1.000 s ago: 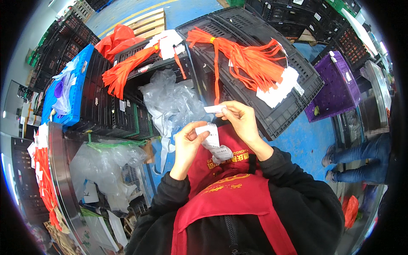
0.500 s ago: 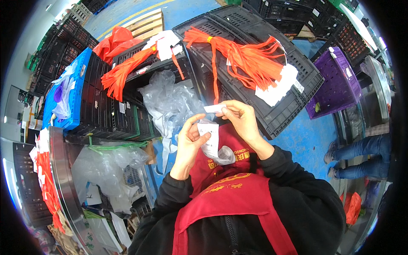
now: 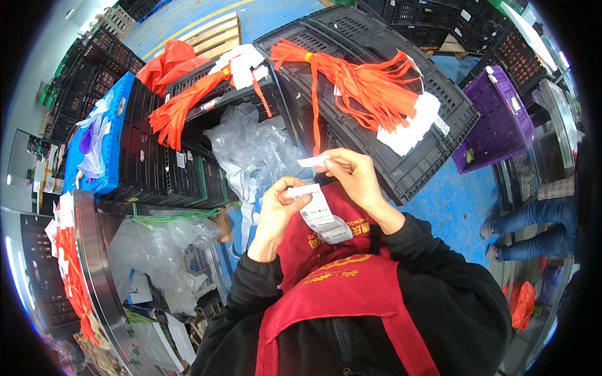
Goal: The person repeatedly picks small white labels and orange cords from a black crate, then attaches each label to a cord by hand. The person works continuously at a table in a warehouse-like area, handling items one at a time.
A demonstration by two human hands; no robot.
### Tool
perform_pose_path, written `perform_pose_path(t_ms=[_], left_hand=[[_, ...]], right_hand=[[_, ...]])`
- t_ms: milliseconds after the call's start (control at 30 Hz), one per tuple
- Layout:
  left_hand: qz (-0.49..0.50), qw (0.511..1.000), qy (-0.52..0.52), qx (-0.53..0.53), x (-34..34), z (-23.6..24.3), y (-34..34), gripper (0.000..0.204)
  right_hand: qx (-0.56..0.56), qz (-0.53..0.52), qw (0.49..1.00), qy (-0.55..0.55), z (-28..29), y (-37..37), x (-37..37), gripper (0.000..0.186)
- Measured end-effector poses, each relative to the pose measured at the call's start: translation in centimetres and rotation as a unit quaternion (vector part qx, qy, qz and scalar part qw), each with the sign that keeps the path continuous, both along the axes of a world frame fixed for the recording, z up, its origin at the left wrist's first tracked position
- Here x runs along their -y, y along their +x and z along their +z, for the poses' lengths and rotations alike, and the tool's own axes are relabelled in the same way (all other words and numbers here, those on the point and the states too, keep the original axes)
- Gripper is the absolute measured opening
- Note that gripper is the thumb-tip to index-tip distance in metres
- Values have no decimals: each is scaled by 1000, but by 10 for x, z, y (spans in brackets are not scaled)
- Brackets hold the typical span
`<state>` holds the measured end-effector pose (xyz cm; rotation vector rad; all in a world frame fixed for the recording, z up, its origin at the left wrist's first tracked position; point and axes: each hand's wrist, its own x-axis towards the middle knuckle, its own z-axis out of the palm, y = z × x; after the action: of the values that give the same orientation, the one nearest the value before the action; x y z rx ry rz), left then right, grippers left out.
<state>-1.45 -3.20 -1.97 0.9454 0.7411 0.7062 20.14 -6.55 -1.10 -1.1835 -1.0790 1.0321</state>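
Observation:
My left hand [image 3: 279,210] pinches a curling strip of white printed labels [image 3: 318,205], whose lower end bends over my red apron [image 3: 338,288]. My right hand [image 3: 356,178] holds a small white label [image 3: 311,161] between thumb and fingers. An orange ribbon [image 3: 315,119] runs down to this label from a bunch of orange ribbons [image 3: 351,81] tied with a yellow band. White labels [image 3: 411,125] hang at that bunch's near end. A second orange bunch [image 3: 188,103] with white tags [image 3: 241,64] lies to the left.
Black crates [image 3: 433,163] stand ahead, carrying the ribbons. An open black crate holds clear plastic bags [image 3: 248,141]. On the left are a blue crate [image 3: 116,141] and a metal-edged table [image 3: 94,263]. A purple crate [image 3: 495,122] and a person's legs [image 3: 536,225] are at the right.
The label strip in my left hand has turned flatter, its printed face now more toward me, and the left fingers have shifted along it. My right hand has barely moved.

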Motion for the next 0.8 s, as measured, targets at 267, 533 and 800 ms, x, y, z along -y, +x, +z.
perform_pose_path(t_ms=[267,533,800], left_hand=[[-10,1000,-13,0,-5,8,4,20],[30,996,75,-40,-8,11,13,14],[38,994,101,-31,-14,21,26,16]], right_hand=[[6,14,1000,13,-3,-1,-1,18],[44,16,999,29,-4,-1,-1,17],[55,44,997,35,2,4,2,20]])
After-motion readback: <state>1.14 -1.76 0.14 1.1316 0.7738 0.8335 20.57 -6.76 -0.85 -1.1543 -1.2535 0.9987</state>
